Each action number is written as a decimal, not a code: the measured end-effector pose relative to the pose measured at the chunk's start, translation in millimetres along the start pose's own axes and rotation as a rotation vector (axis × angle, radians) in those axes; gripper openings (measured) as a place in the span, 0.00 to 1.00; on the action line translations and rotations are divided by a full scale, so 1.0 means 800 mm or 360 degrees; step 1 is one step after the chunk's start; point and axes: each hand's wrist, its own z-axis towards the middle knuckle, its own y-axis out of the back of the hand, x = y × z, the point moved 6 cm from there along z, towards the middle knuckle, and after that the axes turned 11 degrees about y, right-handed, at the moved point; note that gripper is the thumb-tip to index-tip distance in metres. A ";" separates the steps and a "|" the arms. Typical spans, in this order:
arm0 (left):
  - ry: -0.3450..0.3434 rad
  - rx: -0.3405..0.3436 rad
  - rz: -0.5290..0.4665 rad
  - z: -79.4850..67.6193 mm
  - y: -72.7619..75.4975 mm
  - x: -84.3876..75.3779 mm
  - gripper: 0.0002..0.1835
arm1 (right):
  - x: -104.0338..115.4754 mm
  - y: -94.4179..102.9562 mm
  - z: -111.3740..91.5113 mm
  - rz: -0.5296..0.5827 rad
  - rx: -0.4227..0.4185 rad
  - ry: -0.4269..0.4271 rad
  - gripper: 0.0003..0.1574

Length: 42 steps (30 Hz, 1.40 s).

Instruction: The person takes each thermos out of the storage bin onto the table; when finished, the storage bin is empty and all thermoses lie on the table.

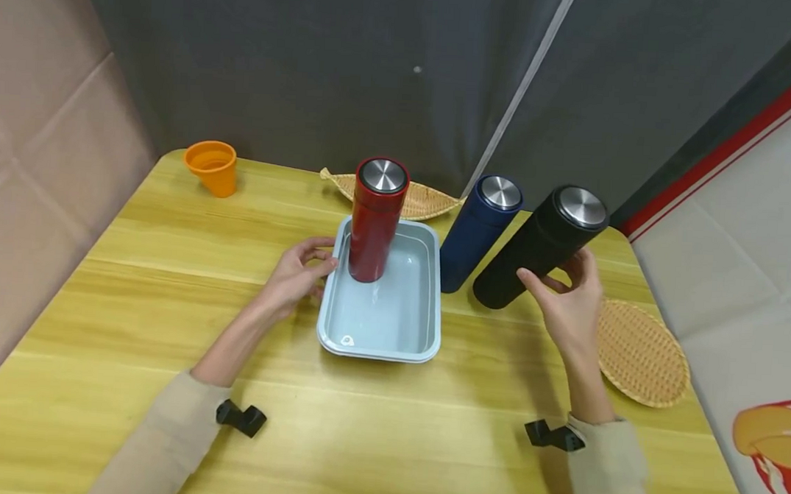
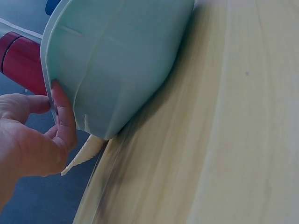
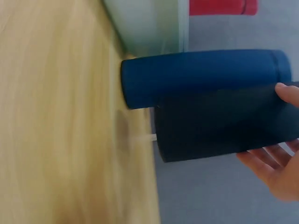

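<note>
My left hand (image 1: 299,274) pinches the left rim of a light blue plastic basin (image 1: 377,355), thumb and fingers on either side of the edge in the left wrist view. A red thermos (image 1: 373,235) stands upright inside the basin, towards its back left. My right hand (image 1: 569,295) grips a black thermos (image 1: 534,249) around its body; the right wrist view shows a gap between its base and the tabletop. Just right of the basin a navy blue thermos (image 1: 472,235) stands on the table, and the black one overlaps it in the right wrist view (image 3: 201,74).
Behind the basin lies a leaf-shaped woven tray (image 1: 430,202). An oval woven mat (image 1: 643,353) sits near the table's right edge. At the back left corner stands an orange cup (image 1: 213,169). A dark grey curtain (image 1: 310,66) closes off the back of the wooden table (image 1: 387,438).
</note>
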 end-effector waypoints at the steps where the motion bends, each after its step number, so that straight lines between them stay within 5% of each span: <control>1: 0.0001 0.0002 0.0001 0.000 0.000 0.000 0.25 | -0.006 -0.001 0.001 0.0014 -0.0027 -0.0009 0.41; 14: -0.0006 0.0006 -0.0019 -0.001 -0.001 0.000 0.26 | -0.024 -0.018 0.006 0.0012 -0.0110 -0.0234 0.39; 42: 0.0017 0.0011 -0.0018 0.000 -0.002 0.000 0.26 | -0.031 -0.028 0.003 0.0148 -0.0067 -0.0152 0.37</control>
